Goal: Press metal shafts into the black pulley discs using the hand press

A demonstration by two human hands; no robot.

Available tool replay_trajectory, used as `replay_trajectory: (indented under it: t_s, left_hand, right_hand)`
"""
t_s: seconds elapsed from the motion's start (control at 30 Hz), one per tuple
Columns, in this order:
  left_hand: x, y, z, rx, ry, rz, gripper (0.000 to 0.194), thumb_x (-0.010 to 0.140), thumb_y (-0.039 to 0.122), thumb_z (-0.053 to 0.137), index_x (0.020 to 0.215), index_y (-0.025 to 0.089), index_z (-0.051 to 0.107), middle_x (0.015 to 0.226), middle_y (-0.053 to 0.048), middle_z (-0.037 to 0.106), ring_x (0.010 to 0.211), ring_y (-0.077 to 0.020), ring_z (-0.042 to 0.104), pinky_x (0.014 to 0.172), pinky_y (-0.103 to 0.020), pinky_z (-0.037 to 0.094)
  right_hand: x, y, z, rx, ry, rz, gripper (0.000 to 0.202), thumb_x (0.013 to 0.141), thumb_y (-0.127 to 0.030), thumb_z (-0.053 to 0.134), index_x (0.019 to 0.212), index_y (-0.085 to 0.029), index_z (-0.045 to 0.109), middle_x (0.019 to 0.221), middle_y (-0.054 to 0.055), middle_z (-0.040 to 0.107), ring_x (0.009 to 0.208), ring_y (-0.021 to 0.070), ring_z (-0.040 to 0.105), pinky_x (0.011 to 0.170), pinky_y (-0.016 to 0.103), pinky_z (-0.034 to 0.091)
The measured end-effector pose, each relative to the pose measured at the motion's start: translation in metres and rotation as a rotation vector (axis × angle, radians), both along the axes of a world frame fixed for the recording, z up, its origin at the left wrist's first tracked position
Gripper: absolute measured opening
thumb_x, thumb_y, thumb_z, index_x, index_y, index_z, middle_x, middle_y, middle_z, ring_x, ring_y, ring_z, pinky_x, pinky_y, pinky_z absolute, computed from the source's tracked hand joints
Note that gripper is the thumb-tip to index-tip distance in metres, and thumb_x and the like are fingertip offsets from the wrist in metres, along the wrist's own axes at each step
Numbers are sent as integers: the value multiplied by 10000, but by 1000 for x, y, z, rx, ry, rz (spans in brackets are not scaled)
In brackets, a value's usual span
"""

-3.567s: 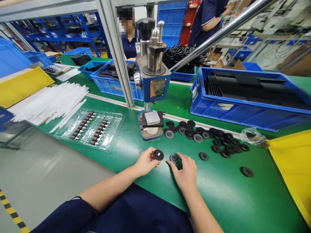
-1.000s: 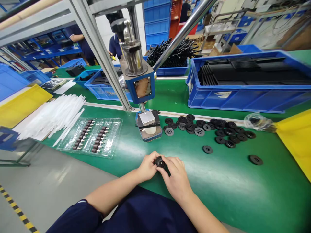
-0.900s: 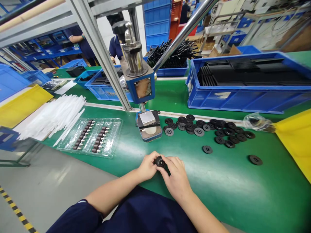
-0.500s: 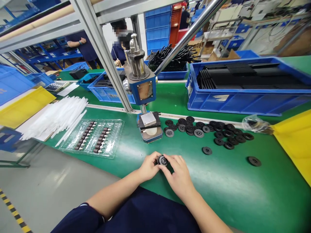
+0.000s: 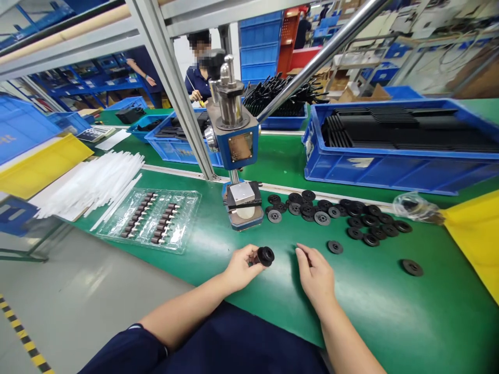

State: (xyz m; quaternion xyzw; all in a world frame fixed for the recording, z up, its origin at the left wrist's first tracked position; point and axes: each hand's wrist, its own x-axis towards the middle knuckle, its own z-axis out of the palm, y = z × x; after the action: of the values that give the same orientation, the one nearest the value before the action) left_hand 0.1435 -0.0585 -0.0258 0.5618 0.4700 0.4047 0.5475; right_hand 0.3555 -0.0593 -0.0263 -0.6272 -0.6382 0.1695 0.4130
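My left hand (image 5: 240, 270) is closed around a black, round, stepped plastic part (image 5: 266, 256), held above the green bench with its round end facing right. To the right, apart from that part, my right hand (image 5: 316, 272) has curled fingers with thumb and forefinger tips close together; whether anything lies inside them is hidden. A single black disc (image 5: 335, 247) lies just beyond the right hand. Farther back, several black discs (image 5: 322, 217) are spread in a loose pile. A hand press (image 5: 236, 140) stands ahead of my hands, with a metal block (image 5: 241, 192) at its base.
At left, a clear plastic tray (image 5: 183, 228) holds rows of small brown cylindrical parts, beside white strips (image 5: 105, 176). A blue crate (image 5: 374, 169) of black panels stands at the back right. Another black disc (image 5: 412, 267) lies far right. A person (image 5: 197, 80) sits across the bench.
My right hand has let go of the black part and moved right. The left hand keeps the part, now turned so its end faces right.
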Motion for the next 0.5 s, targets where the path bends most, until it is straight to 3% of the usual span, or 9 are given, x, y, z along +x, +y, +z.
replay_trajectory:
  t_s: [0.13, 0.23, 0.33, 0.5]
  left_hand:
    - [2, 1, 2, -75, -71, 67, 390, 683, 263, 799, 921, 180, 501, 717, 31, 601, 649, -99, 536, 644, -233, 413]
    - [-2, 3, 18, -104, -117, 105, 388, 670, 284, 811, 860, 181, 489, 679, 47, 555, 637, -91, 523, 627, -223, 399]
    - [-15, 7, 49, -63, -116, 141, 357, 685, 295, 803, 882, 169, 532, 691, 33, 558, 643, -91, 527, 617, -218, 399]
    - [-39, 24, 115, 15, -177, 187, 357, 666, 317, 815, 891, 148, 596, 759, -22, 643, 679, -123, 593, 664, -261, 475]
  right_hand:
    - [8, 5, -14, 27, -50, -22, 339, 938, -445, 494, 1022, -166, 669, 845, 51, 643, 738, 155, 571, 712, 295, 461]
    - [5, 5, -16, 47, -105, 22, 329, 924, -449, 515, 986, -172, 681, 785, 41, 625, 747, 164, 558, 744, 311, 447]
    - [4, 5, -16, 72, -127, 43, 328, 927, -446, 509, 973, -169, 679, 784, 45, 625, 758, 172, 557, 754, 320, 445]
    - [9, 8, -22, 101, -179, 59, 354, 930, -473, 485, 974, -179, 676, 822, 62, 643, 770, 192, 573, 752, 336, 458]
